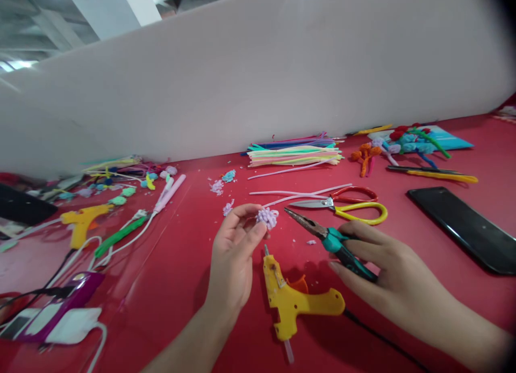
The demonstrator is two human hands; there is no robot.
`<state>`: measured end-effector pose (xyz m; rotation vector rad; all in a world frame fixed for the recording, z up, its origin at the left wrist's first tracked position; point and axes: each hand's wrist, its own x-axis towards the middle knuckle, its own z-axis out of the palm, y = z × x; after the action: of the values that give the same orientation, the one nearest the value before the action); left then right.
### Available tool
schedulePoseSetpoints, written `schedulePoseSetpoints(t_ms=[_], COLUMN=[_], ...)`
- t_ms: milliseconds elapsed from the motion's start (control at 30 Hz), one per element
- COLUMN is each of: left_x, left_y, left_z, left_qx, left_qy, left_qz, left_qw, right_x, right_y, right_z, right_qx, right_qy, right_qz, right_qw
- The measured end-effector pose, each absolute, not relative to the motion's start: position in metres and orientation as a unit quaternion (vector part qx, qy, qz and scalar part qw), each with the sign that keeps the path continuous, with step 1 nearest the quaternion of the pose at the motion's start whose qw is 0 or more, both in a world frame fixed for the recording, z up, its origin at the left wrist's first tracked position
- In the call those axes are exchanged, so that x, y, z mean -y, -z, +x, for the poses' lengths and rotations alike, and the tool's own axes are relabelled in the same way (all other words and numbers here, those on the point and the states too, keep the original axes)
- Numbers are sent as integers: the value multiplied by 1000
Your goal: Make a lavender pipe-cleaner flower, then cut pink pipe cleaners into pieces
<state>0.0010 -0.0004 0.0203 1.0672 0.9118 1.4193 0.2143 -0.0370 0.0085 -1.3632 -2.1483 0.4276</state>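
Between the thumb and fingers of my left hand (237, 249) is a small lilac pipe-cleaner flower (267, 218), its petals curled into loops. My right hand (387, 265) grips long-nose pliers (336, 243) with teal and black handles. The jaws point left toward the flower, a short gap away from it. Below both hands a yellow glue gun (294, 300) lies on the red table, a clear glue stick poking out of its back end. Behind the pliers rest scissors (342, 203) with one red and one yellow handle, beside lilac pipe cleaners (290, 193).
A bundle of coloured pipe cleaners (296, 153) lies against the grey partition (258, 77). Right are a black phone (463, 228) and finished pipe-cleaner pieces (415, 142). At left sit another yellow glue gun (83, 222), a purple power strip (72, 303) and cables. Lilac scraps (216, 187) dot the table.
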Motion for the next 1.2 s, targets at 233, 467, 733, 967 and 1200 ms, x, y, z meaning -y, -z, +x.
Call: schedulePoseSetpoints(t_ms=[233,467,733,967,1200], left_x=[2,3,3,4,5], left_y=[-21,-22,-22,-22,-22], left_z=[3,5,4,5,6], left_qx=[-368,-375,-373,-381,-384], left_qy=[-597,-588,-584,-575,-575], left_qz=[447,450,453,459,465], left_qw=[556,557,562,560,553], right_x=[40,39,39,41,41], right_y=[-10,-9,-10,-11,-8], right_z=[210,210,210,211,210], right_qx=[802,810,803,804,818], right_qy=[-209,-183,-211,-205,-142], right_qz=[-487,-477,-484,-481,-482], right_qw=[274,288,277,282,280])
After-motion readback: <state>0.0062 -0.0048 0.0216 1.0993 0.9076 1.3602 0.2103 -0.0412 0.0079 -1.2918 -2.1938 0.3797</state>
